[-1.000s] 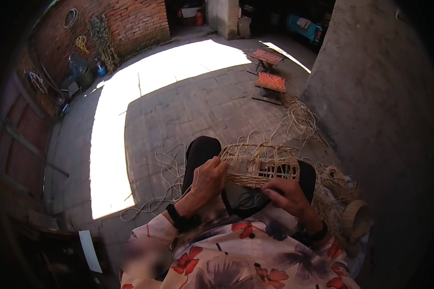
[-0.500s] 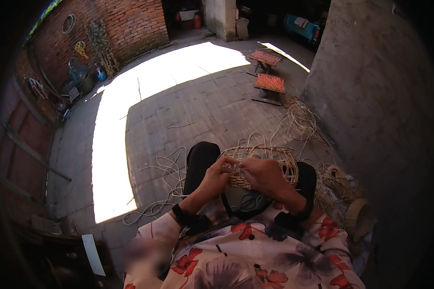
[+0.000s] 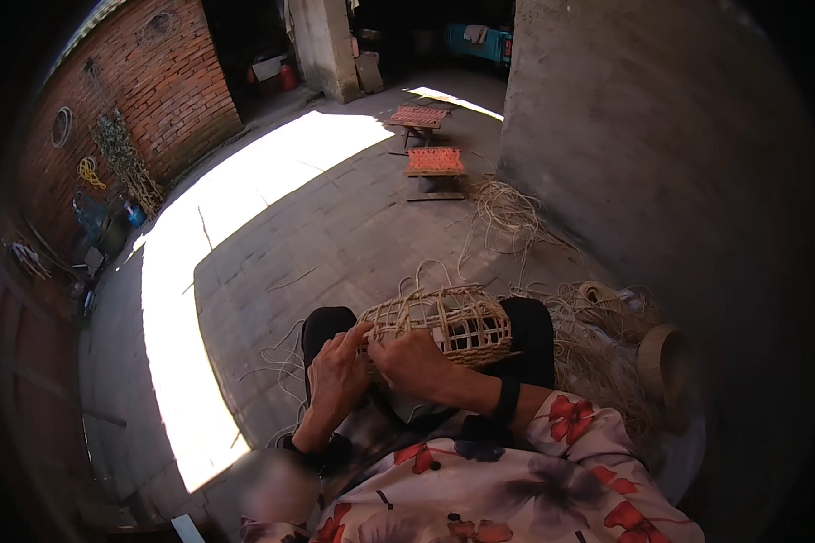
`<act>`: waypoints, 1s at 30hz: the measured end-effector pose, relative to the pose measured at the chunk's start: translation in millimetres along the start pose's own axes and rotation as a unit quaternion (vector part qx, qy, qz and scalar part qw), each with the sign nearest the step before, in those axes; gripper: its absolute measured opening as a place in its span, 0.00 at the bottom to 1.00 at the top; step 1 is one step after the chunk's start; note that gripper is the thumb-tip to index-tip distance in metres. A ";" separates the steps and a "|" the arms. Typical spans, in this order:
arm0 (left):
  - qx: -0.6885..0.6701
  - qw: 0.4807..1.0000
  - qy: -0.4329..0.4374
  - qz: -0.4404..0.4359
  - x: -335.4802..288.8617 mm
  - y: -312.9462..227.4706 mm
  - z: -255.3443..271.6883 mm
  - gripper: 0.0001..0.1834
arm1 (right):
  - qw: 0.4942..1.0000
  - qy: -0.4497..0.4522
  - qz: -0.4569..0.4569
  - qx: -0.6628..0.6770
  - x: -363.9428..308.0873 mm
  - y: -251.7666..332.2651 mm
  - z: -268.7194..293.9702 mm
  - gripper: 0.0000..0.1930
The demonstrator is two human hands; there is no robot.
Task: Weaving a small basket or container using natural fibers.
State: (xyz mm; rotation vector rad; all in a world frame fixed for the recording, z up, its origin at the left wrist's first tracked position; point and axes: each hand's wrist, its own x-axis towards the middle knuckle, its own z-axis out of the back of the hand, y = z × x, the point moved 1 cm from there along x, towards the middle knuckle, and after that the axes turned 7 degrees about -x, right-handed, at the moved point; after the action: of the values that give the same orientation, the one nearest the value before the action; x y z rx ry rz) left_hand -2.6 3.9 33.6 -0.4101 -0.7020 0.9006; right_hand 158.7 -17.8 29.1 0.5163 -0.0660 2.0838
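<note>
An open-mesh basket [image 3: 482,337] of tan twisted cord lies across my lap, on dark trousers. Loose cord ends [image 3: 433,270] curl up from its far side. My left hand [image 3: 337,369] grips the basket's left end, its fingers bent over the edge. Right beside it, my right hand [image 3: 415,364] is closed, knuckles up, against the near left part of the weave. The fingertips of both hands meet there. Whatever strand lies between them is hidden by the fingers.
Heaps of loose cord [image 3: 509,210] lie ahead and to my right, near a round tan container [image 3: 661,362]. Two low stools with red woven seats [image 3: 435,161] stand ahead. A grey wall [image 3: 661,136] rises on the right. Bright sunlight crosses the paved floor [image 3: 290,231].
My view has swung to the right, shifting the surroundings left. Both hands have moved from the basket's near middle to its left end, and the basket is turned, its open mesh showing more.
</note>
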 end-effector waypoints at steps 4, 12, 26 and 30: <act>-0.254 0.950 0.059 0.170 5.4 -21.3 22.0 0.15 | 0.982 -0.077 -0.095 0.141 -3.5 -12.7 56.1 0.07; -0.454 0.865 0.030 0.210 2.0 -32.0 10.5 0.08 | 0.915 -0.027 -0.176 0.361 -24.7 -45.2 88.2 0.11; -0.071 0.997 0.008 -0.035 8.6 -37.2 -17.9 0.05 | 0.922 -0.035 -0.213 0.322 -57.8 -47.6 60.2 0.09; -0.160 0.985 0.054 0.042 11.5 -33.1 -22.3 0.09 | 0.955 -0.055 -0.168 0.237 -53.8 -39.2 54.4 0.08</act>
State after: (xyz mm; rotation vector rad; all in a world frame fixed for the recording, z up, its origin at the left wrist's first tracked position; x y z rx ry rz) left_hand 36.8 -6.3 41.9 -0.7734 -0.7351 0.8393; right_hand 233.8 -53.0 51.7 0.8683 0.4402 1.7282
